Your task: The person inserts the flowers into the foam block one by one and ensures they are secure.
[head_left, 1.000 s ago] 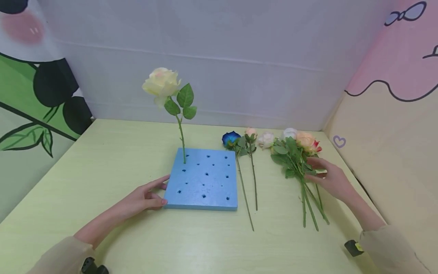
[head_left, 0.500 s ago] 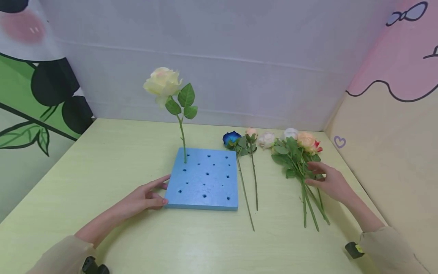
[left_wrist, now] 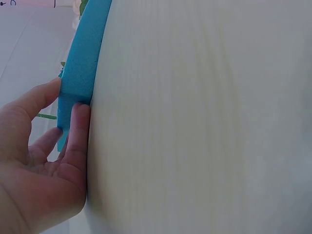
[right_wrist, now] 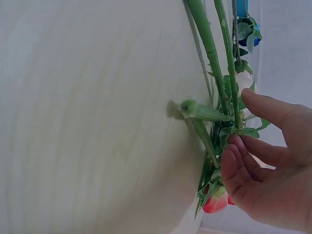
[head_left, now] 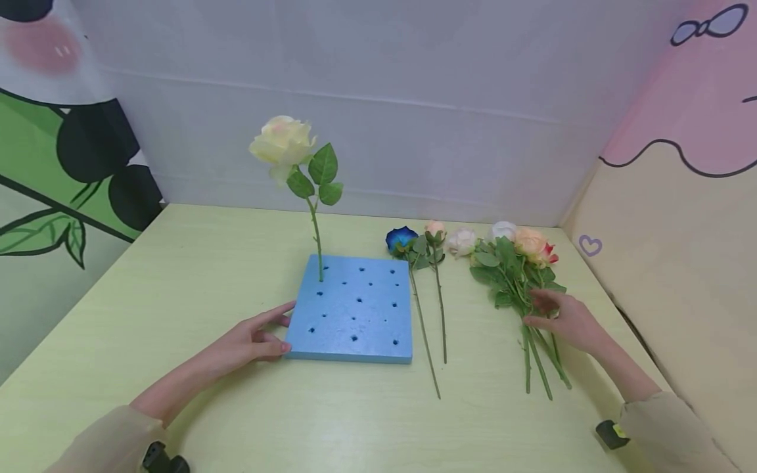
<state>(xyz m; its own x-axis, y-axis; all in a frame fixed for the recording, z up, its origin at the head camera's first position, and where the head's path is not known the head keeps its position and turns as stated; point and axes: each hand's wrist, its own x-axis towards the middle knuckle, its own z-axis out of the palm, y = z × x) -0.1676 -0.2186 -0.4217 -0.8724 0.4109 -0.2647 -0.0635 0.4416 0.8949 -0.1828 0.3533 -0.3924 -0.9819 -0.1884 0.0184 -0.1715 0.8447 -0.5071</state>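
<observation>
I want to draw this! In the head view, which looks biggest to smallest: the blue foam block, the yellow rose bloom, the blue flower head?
1. blue foam block
2. yellow rose bloom
3. blue flower head

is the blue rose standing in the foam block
No, the blue rose lies flat on the table right of the foam block; only the cream rose stands in it.

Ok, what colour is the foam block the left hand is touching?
Bright blue: the foam block, dotted with holes, shows best in the head view, with the left hand at its edge.
</observation>
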